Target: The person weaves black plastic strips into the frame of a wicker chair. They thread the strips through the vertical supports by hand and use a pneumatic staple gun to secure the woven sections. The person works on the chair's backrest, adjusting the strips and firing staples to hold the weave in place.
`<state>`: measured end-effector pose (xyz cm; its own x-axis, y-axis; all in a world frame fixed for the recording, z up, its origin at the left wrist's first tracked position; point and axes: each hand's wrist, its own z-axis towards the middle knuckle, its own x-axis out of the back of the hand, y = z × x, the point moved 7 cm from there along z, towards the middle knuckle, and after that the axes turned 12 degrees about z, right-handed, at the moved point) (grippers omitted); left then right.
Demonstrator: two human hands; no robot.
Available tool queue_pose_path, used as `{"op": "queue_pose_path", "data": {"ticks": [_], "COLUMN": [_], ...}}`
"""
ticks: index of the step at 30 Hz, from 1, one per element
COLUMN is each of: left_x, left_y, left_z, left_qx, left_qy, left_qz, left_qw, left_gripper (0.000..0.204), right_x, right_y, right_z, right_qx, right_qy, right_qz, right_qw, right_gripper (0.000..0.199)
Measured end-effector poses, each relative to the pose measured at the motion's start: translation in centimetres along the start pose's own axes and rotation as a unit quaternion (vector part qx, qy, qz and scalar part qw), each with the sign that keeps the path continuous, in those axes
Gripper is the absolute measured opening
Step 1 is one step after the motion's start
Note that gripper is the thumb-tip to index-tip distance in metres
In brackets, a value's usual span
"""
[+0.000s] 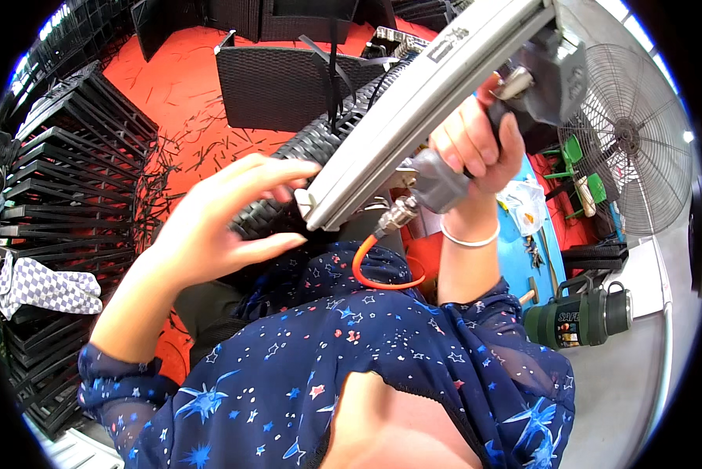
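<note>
Two hands meet around one long grey air tool [425, 98], which slants across the upper middle of the view, above the person's lap and over a dark woven piece [312, 143]. The right hand [476, 144] has its fingers curled round the tool's grip, while the left hand [234, 207] is spread, thumb and fingers well apart, right at the tool's lower end; whether its fingertips touch the metal or the weave cannot be told. That nearness looks like the chief danger: if the lower end is the working end, which the view does not settle, a careless squeeze of the right hand could catch the bare left fingers. Balance is a second worry, since the body is long and only the right hand clearly bears it, so a loosened hold might let it tip onto the woven piece or the lap. The orange hose [364, 270] loops from the metal coupling [398, 216] close against the star-printed blouse [312, 336]; a sharp swing of the tool could snag cloth or tug the fitting sideways. The white bracelet [470, 242] sits near that coupling too, and might hook on something. Dark strips lie scattered over the red floor [187, 70], so a foot shifted without looking could slip there and jolt the aim.
</note>
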<state>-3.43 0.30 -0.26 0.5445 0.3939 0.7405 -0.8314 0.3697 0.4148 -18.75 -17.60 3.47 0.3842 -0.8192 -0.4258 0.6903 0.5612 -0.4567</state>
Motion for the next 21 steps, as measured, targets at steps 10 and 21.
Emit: {"op": "queue_pose_path", "data": {"ticks": [10,21], "left_x": [-4.8,-5.7], "left_y": [0.5,1.7], "left_z": [5.0,7.0], "left_qx": [-0.069,-0.063], "left_qy": [0.013,-0.024], "left_qz": [-0.070,-0.206], "left_qw": [0.995,0.976], "left_gripper": [0.060,0.039], "right_x": [1.9,1.7], "right_y": [5.7,3.9], "right_z": [-0.7,-1.2], "right_qx": [-0.054,-0.051], "right_qy": [0.003,-0.057], "right_qz": [0.162,0.151], "right_qw": [0.985,0.986], "right_gripper": [0.045,0.031]}}
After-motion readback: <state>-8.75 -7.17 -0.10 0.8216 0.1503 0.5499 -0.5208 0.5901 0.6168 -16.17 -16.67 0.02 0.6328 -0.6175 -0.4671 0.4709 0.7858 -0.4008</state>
